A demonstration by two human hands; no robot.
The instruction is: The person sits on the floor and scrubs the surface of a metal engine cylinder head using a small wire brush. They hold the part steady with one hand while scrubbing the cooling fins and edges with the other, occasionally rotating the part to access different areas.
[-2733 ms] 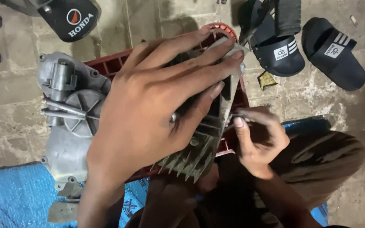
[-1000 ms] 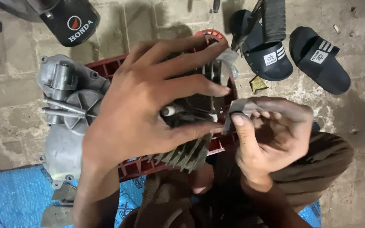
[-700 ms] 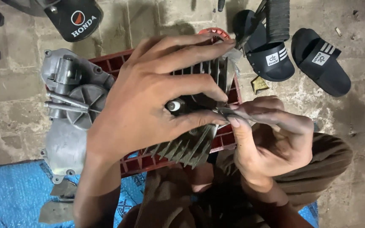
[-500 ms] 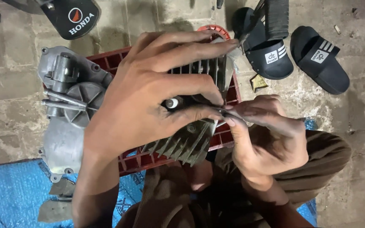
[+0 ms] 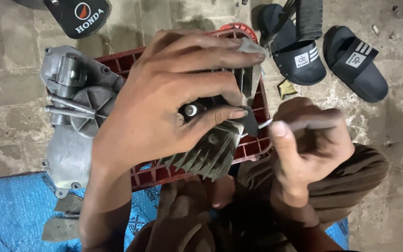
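While I'm watching from the head view, here's how it sits:

Left hand: my left hand is spread and clamped over the grey finned metal engine cylinder, fingers wrapped across its top.

Right hand: my right hand is closed in a fist on a thin metal tool, tip pointing left at the cylinder's right side, pretty much touching.

Where the cylinder lies: on the red plastic crate, directly left of the right hand, fins running diagonally down toward me.

Nearer hand: left, it's already on it.

Edges: grey cast engine casing sits tight on the left.

Open room: bare concrete floor to the right, black slide sandals further up.
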